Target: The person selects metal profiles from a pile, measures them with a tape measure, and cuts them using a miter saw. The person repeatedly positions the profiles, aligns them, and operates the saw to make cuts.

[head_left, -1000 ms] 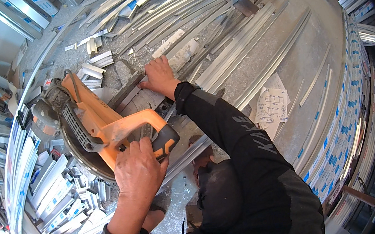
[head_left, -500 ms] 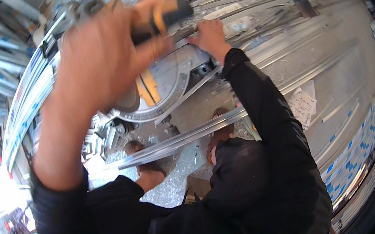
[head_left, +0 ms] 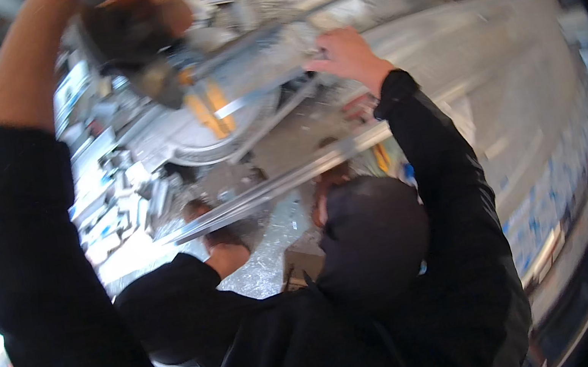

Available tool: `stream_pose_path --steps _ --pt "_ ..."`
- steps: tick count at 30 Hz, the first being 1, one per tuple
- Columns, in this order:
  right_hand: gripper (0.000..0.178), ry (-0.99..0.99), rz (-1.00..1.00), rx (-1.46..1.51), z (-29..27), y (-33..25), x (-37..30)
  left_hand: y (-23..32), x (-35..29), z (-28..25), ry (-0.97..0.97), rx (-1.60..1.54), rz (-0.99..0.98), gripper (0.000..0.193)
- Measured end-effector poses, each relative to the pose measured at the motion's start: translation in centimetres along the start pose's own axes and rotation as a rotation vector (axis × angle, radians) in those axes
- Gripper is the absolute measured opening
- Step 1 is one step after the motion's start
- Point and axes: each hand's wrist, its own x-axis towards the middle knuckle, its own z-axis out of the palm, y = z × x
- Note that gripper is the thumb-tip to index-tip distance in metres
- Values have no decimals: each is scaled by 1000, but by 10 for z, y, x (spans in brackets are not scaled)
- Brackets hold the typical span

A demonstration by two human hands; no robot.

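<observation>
Since half a second ago, your left forearm has swung up to the top edge, and the dark saw head has risen to the upper left. Your left hand runs out past the border, so I cannot tell how its fingers sit. Your right hand stays out in front, fingers bent, thumb reaching left to the end of a pale metal strip; it seems to hold the strip in a narrow pinch, though blur makes the contact hard to confirm. That strip slants down to the left from your thumb, its far end over the yellow insert of the round saw table. Nearer your body, long metal profiles cross above your feet. Short metal offcuts are heaped left of the saw table, and a grey bench surface spreads to your right.
</observation>
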Motion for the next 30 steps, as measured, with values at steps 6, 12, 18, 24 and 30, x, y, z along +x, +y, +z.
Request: stream_pose_path --steps 6,12,18,24,30 --pt "33 214 278 -81 -67 34 -205 -78 65 59 120 -77 254 59" --pt "18 173 533 -174 -63 31 -436 -95 101 69 50 25 190 55" --pt "9 -232 580 -215 49 15 -547 -42 30 37 -9 39 323 50" --pt "12 -477 443 -193 134 -13 -528 -49 34 50 47 9 294 55" --pt "12 111 593 -59 77 20 -381 -18 11 23 36 -86 266 62"
